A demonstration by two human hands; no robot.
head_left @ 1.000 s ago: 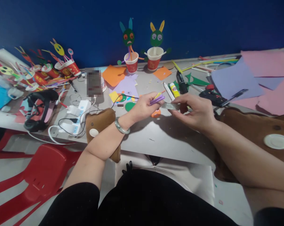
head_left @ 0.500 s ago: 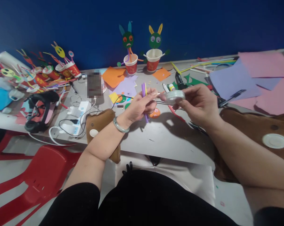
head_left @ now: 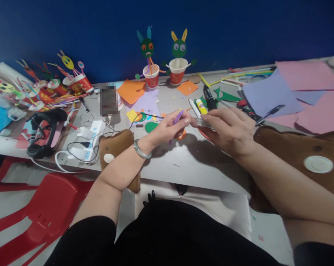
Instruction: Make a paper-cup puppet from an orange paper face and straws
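My left hand (head_left: 171, 127) is closed around a small bundle of purple pipe cleaners (head_left: 178, 116), with a bit of yellow at its top. In my right hand (head_left: 231, 129) is a roll of clear tape (head_left: 204, 123), tilted and partly covered by the fingers. The roll's near edge is close to my left fingertips; I cannot tell whether a strip joins the two. Beneath the hands lie an orange paper piece (head_left: 181, 134) and a green paper oval (head_left: 151, 127). A yellow glue stick (head_left: 201, 106) lies just beyond the tape.
Two paper cup puppets (head_left: 151, 77) stand by the blue wall. A power strip (head_left: 94, 135) with cables and a black headset (head_left: 46, 129) occupy the left side. Purple paper (head_left: 263, 94), pink paper (head_left: 313, 75) and a pen (head_left: 270, 113) lie right. Brown cushions (head_left: 288, 159) flank my arms.
My right hand has turned over the tape roll, which now shows edge-on and more covered. The pipe cleaner bundle has tipped to lean right in my left hand.
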